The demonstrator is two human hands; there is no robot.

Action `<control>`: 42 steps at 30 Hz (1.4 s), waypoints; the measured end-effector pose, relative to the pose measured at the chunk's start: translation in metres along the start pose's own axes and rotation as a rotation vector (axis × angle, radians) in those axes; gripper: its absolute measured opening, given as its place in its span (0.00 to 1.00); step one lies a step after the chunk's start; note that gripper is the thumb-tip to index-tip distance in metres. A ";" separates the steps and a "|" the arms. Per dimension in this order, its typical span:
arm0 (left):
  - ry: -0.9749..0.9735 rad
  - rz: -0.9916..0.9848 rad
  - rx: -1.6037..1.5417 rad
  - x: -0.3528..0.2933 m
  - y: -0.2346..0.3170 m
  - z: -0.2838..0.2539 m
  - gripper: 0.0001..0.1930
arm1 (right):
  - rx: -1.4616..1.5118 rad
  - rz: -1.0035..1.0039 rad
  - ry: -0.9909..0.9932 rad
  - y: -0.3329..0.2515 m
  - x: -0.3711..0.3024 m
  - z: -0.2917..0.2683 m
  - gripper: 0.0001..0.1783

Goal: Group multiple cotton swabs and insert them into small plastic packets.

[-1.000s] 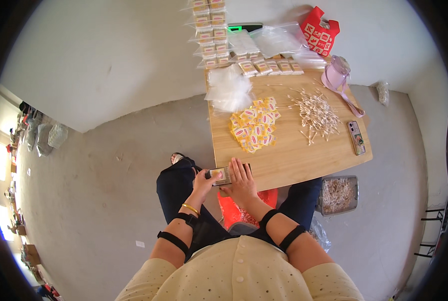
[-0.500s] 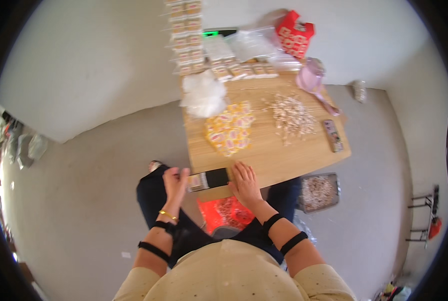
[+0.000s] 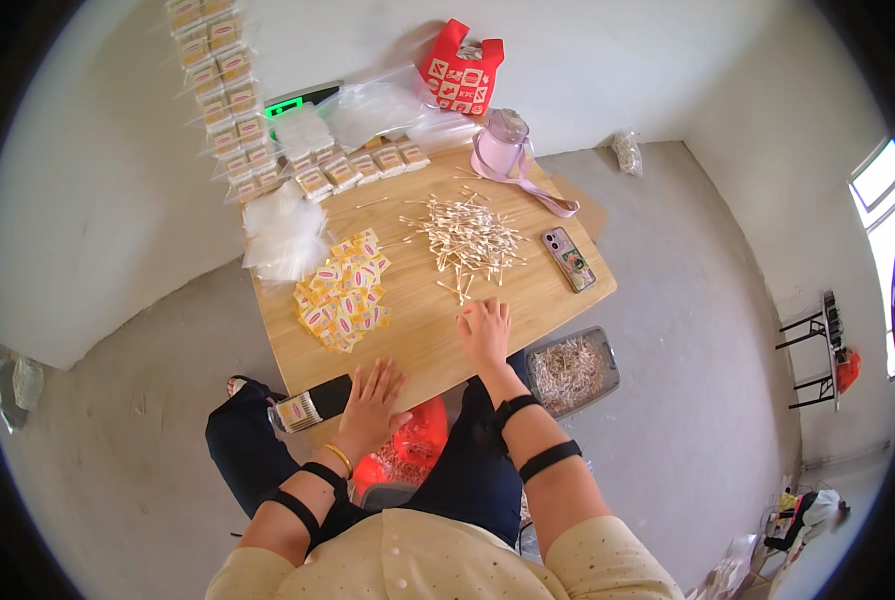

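Left hand: your left hand (image 3: 369, 410) lay palm down with its fingers spread, at the near edge of the tabletop (image 3: 417, 335); a gold bangle (image 3: 339, 460) circled its wrist.
Black piece: one, flat (image 3: 331, 396), at your left fingertips; whether they touched it, you could not have told from this view.
Swab set: one row of swabs with a yellow-and-white card (image 3: 295, 412), at the black piece's left end, by the tabletop's corner.
Right hand: your right hand (image 3: 485, 325) stood with fingers bent over the tabletop, just short of the loose swabs; whether it pinched one could not be told.
Loose swabs: one scattered heap (image 3: 467, 235), beyond your right hand.
Cards: one yellow-and-white pile (image 3: 345, 290), left of the heap.
Clear bags: one stack (image 3: 285, 235), beyond the cards at the left edge.
Phone: one (image 3: 568, 260), right of the heap.
Cup: one, pink, strapped (image 3: 500, 145), behind the heap.
Finished-looking packets: one row (image 3: 362, 168) along the far side; one tall stack (image 3: 222, 90) at the far left.
Grey bin: one (image 3: 613, 362), holding swabs, on the floor at your right.
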State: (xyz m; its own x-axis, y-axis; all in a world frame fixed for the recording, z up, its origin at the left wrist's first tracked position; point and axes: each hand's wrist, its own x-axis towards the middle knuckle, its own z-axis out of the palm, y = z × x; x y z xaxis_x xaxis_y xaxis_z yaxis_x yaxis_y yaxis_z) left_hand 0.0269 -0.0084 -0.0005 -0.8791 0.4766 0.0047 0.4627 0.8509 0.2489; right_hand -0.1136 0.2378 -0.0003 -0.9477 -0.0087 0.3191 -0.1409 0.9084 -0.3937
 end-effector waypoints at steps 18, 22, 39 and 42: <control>-0.052 -0.029 0.016 0.002 -0.002 0.001 0.37 | -0.006 0.157 -0.107 -0.003 0.015 0.025 0.07; -0.058 -0.036 -0.029 0.007 -0.002 -0.007 0.38 | 0.085 -0.028 -0.205 -0.008 -0.012 0.017 0.05; 0.015 0.070 -0.032 0.070 -0.002 0.000 0.39 | 0.115 0.142 -0.243 -0.002 0.008 0.025 0.09; 0.042 0.077 -0.042 0.072 -0.001 0.000 0.39 | 0.096 -0.039 -0.289 -0.010 0.016 0.037 0.09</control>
State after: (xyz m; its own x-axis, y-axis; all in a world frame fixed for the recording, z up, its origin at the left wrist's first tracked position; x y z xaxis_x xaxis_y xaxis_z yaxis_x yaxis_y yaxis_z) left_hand -0.0369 0.0257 -0.0008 -0.8458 0.5294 0.0659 0.5243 0.8018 0.2869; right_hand -0.1380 0.2133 -0.0227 -0.9814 -0.1735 0.0828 -0.1919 0.8614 -0.4703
